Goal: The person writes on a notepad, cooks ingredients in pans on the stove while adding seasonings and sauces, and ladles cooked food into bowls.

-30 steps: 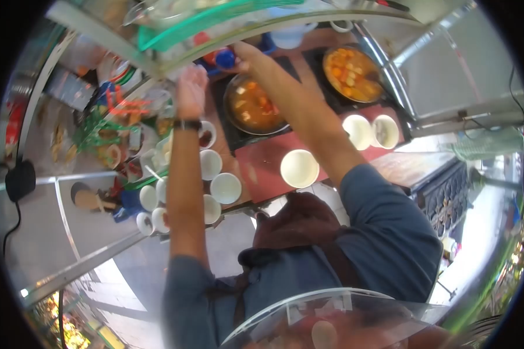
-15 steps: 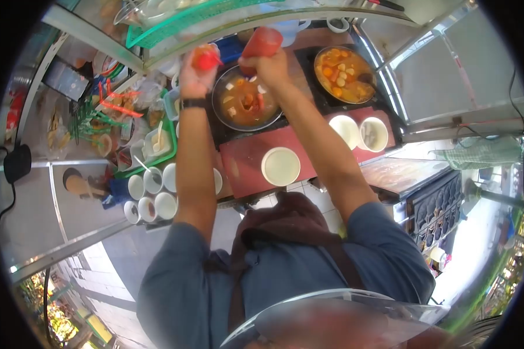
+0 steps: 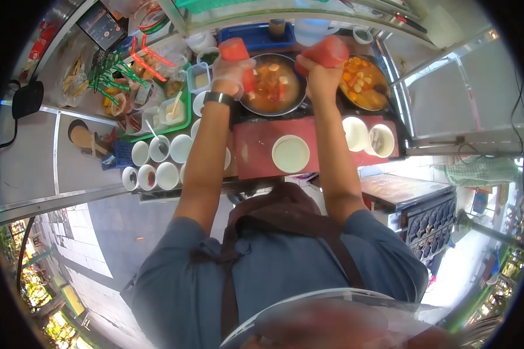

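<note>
My left hand (image 3: 230, 74), in a clear plastic glove, is closed around a red squeeze bottle (image 3: 233, 50) at the left rim of a pan. In my right hand (image 3: 321, 78) is another red squeeze bottle (image 3: 330, 52), tilted above the gap between two pans. The left pan (image 3: 288, 87) contains reddish-brown broth with pale pieces and red sauce in the middle. Orange and pale round pieces sit in sauce in the right pan (image 3: 364, 84), with a dark ladle in it. The bottles' nozzles are hard to make out.
A white bowl (image 3: 290, 154) stands on the red board (image 3: 253, 145), with two white cups (image 3: 381, 141) to its right. Several white cups (image 3: 167, 175) line the left side, near a green tray (image 3: 187, 119) of containers. A blue tray (image 3: 256, 36) lies behind the pans.
My left hand has turned its red bottle and brought it to the left pan's rim. My right hand has moved from above the left pan toward the right pan. The view has shifted.
</note>
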### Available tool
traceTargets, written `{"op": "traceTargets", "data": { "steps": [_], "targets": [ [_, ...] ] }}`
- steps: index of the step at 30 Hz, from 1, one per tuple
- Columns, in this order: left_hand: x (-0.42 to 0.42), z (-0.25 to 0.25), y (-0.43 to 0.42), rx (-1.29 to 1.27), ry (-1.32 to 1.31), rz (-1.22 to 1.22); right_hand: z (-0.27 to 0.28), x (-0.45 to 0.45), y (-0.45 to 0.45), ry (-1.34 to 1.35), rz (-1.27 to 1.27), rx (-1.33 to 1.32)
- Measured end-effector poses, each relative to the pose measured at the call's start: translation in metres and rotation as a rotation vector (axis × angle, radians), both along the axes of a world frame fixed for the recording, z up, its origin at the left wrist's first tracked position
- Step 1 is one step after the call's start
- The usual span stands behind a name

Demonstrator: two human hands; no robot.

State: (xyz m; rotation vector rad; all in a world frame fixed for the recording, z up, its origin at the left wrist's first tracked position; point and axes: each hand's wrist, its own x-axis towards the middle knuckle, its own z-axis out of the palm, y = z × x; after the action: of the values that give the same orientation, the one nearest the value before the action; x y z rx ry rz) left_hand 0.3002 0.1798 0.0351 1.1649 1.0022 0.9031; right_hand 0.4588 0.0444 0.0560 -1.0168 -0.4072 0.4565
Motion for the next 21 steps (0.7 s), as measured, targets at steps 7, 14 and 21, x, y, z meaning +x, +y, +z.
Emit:
{"op": "traceTargets", "data": {
  "steps": [7, 14, 21],
  "targets": [
    [0.049, 0.002, 0.064, 0.299, -0.173, 0.1, -0.001, 0.006, -0.028, -0.038, 0.067, -0.017],
    [0.017, 0.022, 0.026, -0.029, -0.074, -0.06, 0.004, 0.002, -0.061, 0.019, 0.138, -0.084],
    [0.034, 0.019, 0.044, 0.304, -0.013, 0.154, 0.005, 0.001, -0.042, 0.004, 0.161, -0.087]
  ]
}}
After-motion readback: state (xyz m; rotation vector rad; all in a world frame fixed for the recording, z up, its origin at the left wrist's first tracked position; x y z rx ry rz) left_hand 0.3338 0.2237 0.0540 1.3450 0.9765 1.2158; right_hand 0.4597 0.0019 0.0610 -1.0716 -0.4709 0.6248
